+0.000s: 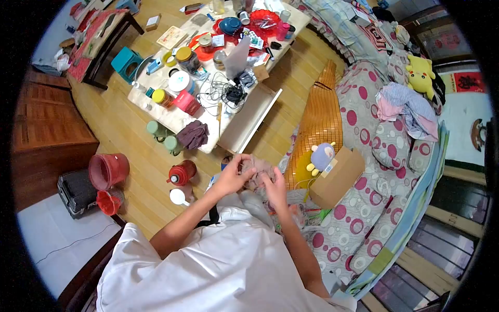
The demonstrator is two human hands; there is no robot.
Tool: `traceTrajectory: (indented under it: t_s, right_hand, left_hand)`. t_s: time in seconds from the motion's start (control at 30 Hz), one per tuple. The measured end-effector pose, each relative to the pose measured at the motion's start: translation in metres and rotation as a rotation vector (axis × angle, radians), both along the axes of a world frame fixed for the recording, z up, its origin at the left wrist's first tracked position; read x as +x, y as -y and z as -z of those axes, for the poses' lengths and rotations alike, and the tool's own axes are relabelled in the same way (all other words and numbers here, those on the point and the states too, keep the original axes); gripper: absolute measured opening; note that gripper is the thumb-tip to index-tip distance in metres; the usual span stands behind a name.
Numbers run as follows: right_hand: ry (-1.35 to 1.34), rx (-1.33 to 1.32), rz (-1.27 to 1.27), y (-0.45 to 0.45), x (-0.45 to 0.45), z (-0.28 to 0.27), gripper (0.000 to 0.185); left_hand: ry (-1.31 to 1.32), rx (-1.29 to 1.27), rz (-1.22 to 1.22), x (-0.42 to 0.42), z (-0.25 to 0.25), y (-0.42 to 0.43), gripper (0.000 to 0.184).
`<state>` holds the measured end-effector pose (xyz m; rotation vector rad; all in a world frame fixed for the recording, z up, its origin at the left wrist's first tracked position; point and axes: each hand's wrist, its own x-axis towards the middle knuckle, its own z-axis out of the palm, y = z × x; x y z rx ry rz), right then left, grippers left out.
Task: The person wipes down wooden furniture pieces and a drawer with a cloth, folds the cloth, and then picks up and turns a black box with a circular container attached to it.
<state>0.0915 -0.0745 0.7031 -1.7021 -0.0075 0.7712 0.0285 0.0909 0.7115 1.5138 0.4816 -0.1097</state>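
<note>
A crumpled pinkish-beige cloth (256, 170) is held between my two hands, a little below the middle of the view. My left hand (235, 174) grips its left side with bent fingers. On the right side, my right hand (274, 186) has its thumb and fingers closed on the same cloth. Both hands are in front of my body, above my lap. Beyond them, a dark purple cloth (193, 135) lies on the near corner of the cluttered table, beside an open white drawer (248, 125).
The table (138, 101) bears jars, cables and red trays. A red thermos (182, 172) and buckets (109, 170) stand on the floor at left. At right, a patterned sofa (358, 104) holds a cardboard box (338, 178), a plush toy (322, 156) and clothes.
</note>
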Motion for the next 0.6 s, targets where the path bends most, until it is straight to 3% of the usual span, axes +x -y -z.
traceTrajectory:
  t_s: [0.1, 0.17, 0.23, 0.3, 0.37, 0.47, 0.6]
  right_hand:
    - [-0.091, 0.057, 0.036, -0.021, 0.007, -0.003, 0.028]
    - [0.270, 0.010, -0.114, -0.023, 0.007, 0.028, 0.026]
    - [0.296, 0.024, -0.173, -0.036, 0.009, 0.013, 0.025]
    - [0.324, 0.035, -0.234, -0.046, 0.014, 0.004, 0.024]
    - [-0.041, 0.136, -0.308, -0.052, 0.020, 0.001, 0.026]
    - [-0.235, 0.137, -0.297, -0.071, 0.026, -0.020, 0.031]
    - [-0.163, 0.215, -0.323, -0.077, 0.051, -0.016, 0.041]
  left_hand:
    - [0.093, 0.005, -0.171, -0.007, 0.008, -0.011, 0.051]
    - [0.088, 0.019, -0.216, -0.010, -0.018, -0.023, 0.052]
    - [0.010, -0.106, -0.077, -0.014, -0.028, -0.036, 0.051]
    - [0.096, 0.009, -0.087, -0.015, -0.020, -0.042, 0.045]
    - [0.046, -0.023, -0.165, -0.014, -0.020, -0.047, 0.036]
    - [-0.031, 0.116, -0.290, -0.009, -0.017, -0.051, 0.028]
    - [-0.165, 0.132, -0.433, 0.008, -0.021, -0.051, 0.035]
